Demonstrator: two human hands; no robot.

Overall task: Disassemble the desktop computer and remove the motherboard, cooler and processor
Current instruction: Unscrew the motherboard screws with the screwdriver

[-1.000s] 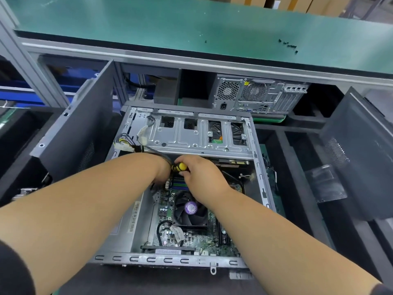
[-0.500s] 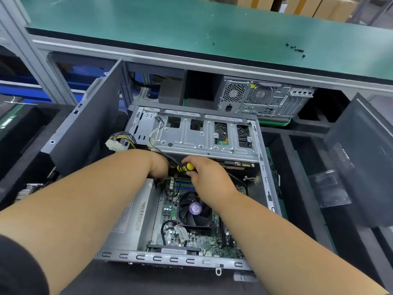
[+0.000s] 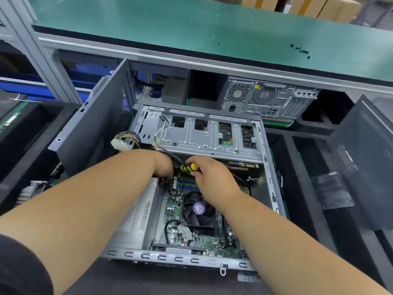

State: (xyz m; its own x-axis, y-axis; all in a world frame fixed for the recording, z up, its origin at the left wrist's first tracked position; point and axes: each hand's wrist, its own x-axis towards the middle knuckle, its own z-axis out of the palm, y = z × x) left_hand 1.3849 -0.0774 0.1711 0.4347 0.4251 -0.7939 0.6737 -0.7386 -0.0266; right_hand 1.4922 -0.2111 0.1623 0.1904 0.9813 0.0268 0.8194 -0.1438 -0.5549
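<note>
An open desktop case [image 3: 270, 171] lies on its side in front of me. Inside it the green motherboard [image 3: 202, 239] carries a black cooler fan [image 3: 198, 209] with a purple sticker. My right hand [image 3: 214, 177] grips a yellow-and-black screwdriver [image 3: 189, 167] over the board's far end, near the RAM slots. My left hand [image 3: 162, 165] reaches down beside it, close to the power supply [image 3: 136, 222]; its fingers are hidden below the wrist. The processor is not visible.
A silver drive cage [image 3: 204, 137] spans the case's far half, with a loose white power connector [image 3: 120, 143] at its left. Grey side panels stand at left [image 3: 91, 128] and right [image 3: 361, 158]. A second computer [image 3: 268, 99] sits under the green bench [image 3: 191, 24], which holds several loose screws [image 3: 301, 51].
Both hands have stayed at the board's far end with the screwdriver. The view has shifted down slightly, so the case sits lower and nearer in frame.
</note>
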